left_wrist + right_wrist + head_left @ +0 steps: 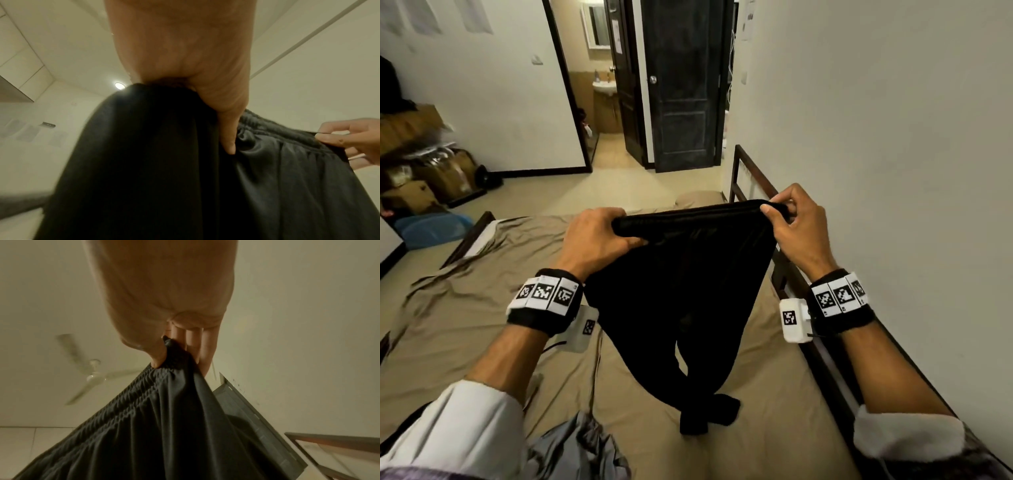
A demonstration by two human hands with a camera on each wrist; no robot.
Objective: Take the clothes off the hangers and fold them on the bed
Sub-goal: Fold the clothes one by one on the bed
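Note:
Black trousers (pixel 681 291) with an elastic waistband hang in the air over the bed (pixel 465 308). My left hand (pixel 599 236) grips the left end of the waistband (pixel 267 128), with fingers curled over the cloth. My right hand (pixel 791 222) pinches the right end of the waistband (pixel 144 391) between thumb and fingers. The waistband is stretched between both hands. The trouser legs narrow downward and their ends (pixel 709 414) lie bunched on the tan sheet. No hanger is in view.
The bed's dark frame rail (pixel 825 359) runs along the white wall on the right. A grey garment (pixel 582 445) lies on the sheet near my left sleeve. Boxes and a blue tub (pixel 431 229) stand at the far left. A dark door (pixel 681 85) is ahead.

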